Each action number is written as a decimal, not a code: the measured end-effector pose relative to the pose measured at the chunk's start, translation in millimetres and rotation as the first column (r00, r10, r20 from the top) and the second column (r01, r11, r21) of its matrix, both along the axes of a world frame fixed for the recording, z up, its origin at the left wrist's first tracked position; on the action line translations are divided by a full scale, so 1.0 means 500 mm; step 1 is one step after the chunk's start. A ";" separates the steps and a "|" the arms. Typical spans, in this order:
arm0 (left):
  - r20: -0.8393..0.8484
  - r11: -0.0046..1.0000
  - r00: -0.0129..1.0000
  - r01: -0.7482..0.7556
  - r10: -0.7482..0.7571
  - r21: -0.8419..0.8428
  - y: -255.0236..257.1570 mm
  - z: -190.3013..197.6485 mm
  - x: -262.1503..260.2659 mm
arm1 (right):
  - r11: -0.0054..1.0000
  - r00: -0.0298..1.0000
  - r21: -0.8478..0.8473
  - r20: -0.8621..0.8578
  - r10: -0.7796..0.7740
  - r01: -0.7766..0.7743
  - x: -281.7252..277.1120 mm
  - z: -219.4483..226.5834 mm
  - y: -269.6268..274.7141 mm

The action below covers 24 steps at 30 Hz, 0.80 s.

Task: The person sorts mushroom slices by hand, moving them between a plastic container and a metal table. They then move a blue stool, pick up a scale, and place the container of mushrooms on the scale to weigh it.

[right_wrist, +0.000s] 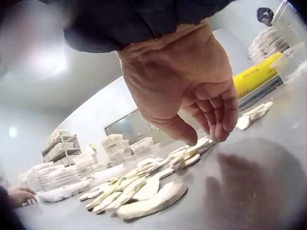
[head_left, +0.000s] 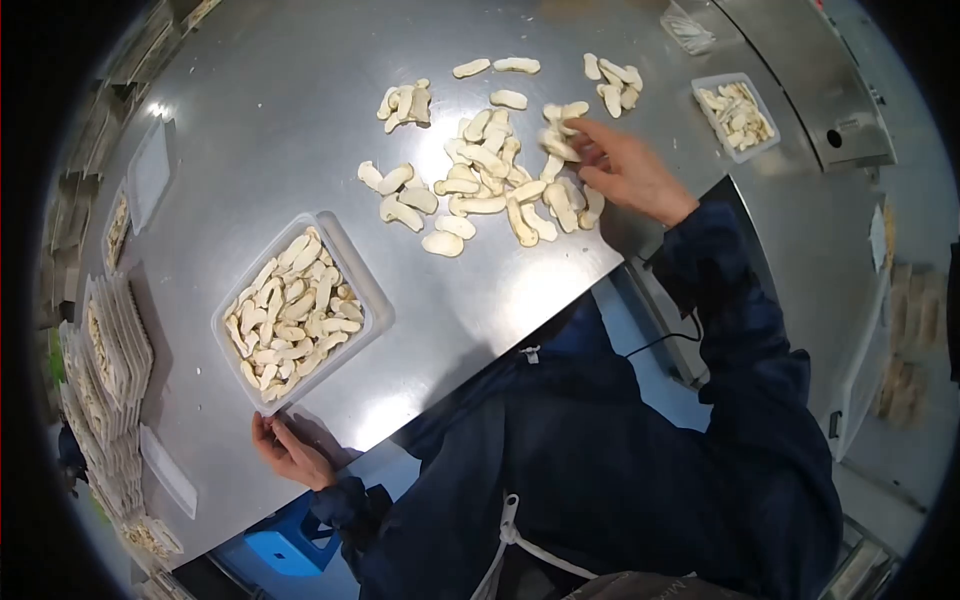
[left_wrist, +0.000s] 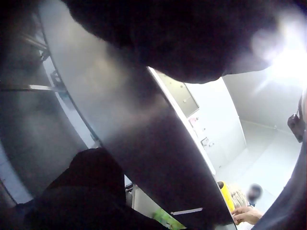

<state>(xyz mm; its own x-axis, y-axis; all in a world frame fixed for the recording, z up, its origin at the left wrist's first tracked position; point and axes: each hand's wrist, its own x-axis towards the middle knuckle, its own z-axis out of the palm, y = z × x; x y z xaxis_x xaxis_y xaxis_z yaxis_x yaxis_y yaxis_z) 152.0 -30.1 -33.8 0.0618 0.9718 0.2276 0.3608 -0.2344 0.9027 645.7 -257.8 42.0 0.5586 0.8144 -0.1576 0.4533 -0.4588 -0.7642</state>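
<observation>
Pale mushroom slices point(head_left: 482, 160) lie in a loose pile on the steel table. My right hand point(head_left: 640, 175) reaches over the pile's right side, thumb and fingers apart, beside a blurred slice point(head_left: 557, 146). In the right wrist view the fingertips point(right_wrist: 219, 134) hang close over the slices, with a gap between thumb and fingers. To the left stands a clear plastic tray point(head_left: 372, 290) full of mushroom slices. My left hand point(head_left: 297, 460) has its fingertips right at the tray's near corner. The left wrist view shows mostly dark sleeve and table edge, blurred.
Small groups of slices point(head_left: 405, 103) lie around the pile. A smaller filled tray point(head_left: 768, 135) stands at the far right. Stacked trays point(head_left: 125, 340) line the left edge beside flat white lids point(head_left: 168, 470). A blue stool point(head_left: 293, 548) is below the table.
</observation>
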 end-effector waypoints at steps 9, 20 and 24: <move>-0.014 0.999 1.000 -0.002 0.003 0.033 0.002 -0.001 0.004 | 0.967 0.981 0.189 -0.122 -0.149 0.170 0.000 -0.036 -0.041; 0.018 1.000 1.000 -0.013 0.013 0.000 0.001 -0.017 -0.011 | 0.954 0.966 0.196 -0.084 0.246 -0.227 -0.129 0.008 0.123; 0.032 1.000 0.999 -0.017 0.018 -0.011 -0.001 -0.009 -0.004 | 0.973 0.992 0.226 -0.106 0.062 -0.037 -0.068 -0.003 0.131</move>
<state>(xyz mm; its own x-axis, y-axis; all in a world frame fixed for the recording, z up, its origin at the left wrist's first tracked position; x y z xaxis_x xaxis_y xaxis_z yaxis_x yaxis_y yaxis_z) 150.1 -30.6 -38.5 0.0376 0.9750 0.2192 0.3353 -0.2189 0.9163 611.5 -192.3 40.3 0.5061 0.8620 -0.0272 0.3775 -0.2498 -0.8917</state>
